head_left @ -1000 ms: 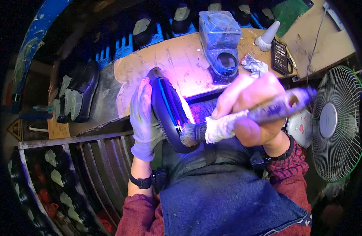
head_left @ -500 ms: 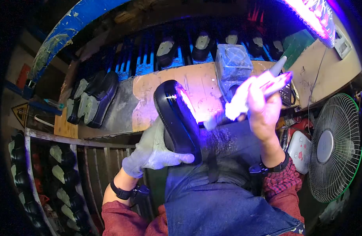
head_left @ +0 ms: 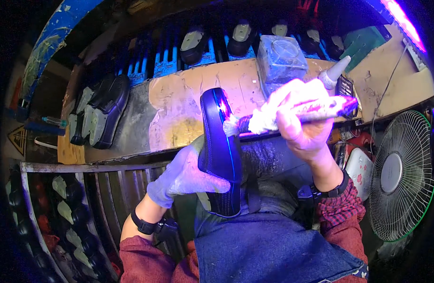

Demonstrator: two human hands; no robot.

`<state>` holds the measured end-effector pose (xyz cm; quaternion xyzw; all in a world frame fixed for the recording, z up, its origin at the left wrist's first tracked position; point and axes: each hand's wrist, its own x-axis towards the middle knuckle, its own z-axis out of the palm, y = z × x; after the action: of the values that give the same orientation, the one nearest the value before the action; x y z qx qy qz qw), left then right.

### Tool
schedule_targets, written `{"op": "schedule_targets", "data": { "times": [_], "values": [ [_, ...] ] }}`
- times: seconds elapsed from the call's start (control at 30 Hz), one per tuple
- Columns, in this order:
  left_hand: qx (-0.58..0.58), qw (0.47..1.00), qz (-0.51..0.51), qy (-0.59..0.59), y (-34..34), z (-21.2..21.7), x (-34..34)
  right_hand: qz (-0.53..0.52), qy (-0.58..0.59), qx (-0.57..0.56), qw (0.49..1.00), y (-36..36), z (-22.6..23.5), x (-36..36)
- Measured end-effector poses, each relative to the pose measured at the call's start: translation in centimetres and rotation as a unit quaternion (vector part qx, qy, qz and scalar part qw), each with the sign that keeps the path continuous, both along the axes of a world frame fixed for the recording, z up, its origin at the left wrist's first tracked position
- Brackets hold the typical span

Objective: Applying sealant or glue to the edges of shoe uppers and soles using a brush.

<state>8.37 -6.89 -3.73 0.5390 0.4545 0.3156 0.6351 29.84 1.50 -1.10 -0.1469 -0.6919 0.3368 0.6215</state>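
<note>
My left hand [head_left: 181, 177], in a pale glove, grips a black shoe [head_left: 219, 146] from its left side. The shoe stands nearly on end before my apron, its side and sole edge facing right. A violet shine lies along its upper end. My bare right hand [head_left: 304, 134] is closed around a brush [head_left: 261, 121] with a white-wrapped handle. Its pale bristles meet the shoe's right edge near the top. Glare washes out part of the right hand and the handle.
Black shoes with grey lasts [head_left: 103, 115] lie at the bench's left. A plastic-wrapped box [head_left: 282, 63] and grey cone [head_left: 337, 70] stand behind my right hand. Further shoes rest on blue racks [head_left: 198, 59]. A fan [head_left: 394, 177] stands right, a shoe-filled metal rack [head_left: 80, 172] left.
My right hand has brought the brush left, from apart to against the shoe. The shoe has shifted slightly right and turned more upright in my left hand.
</note>
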Motion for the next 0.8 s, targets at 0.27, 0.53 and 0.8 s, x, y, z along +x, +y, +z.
{"op": "schedule_targets", "data": {
  "times": [0.27,0.53,0.8],
  "values": [
    [-0.106,0.985,0.037,-0.134,1.9,-3.4,-0.7,0.07,-0.005,-0.128,0.989,-2.0,-4.9,1.6],
    [-0.059,0.922,0.263,-0.278,0.1,-7.6,0.9,-0.3,-0.205,-0.149,0.919,4.5,-7.6,8.0],
    [-0.163,0.827,0.34,-0.417,-3.4,-5.4,4.6,-0.307,-0.212,-0.16,0.914,4.0,-7.6,9.5]
  ]
}}
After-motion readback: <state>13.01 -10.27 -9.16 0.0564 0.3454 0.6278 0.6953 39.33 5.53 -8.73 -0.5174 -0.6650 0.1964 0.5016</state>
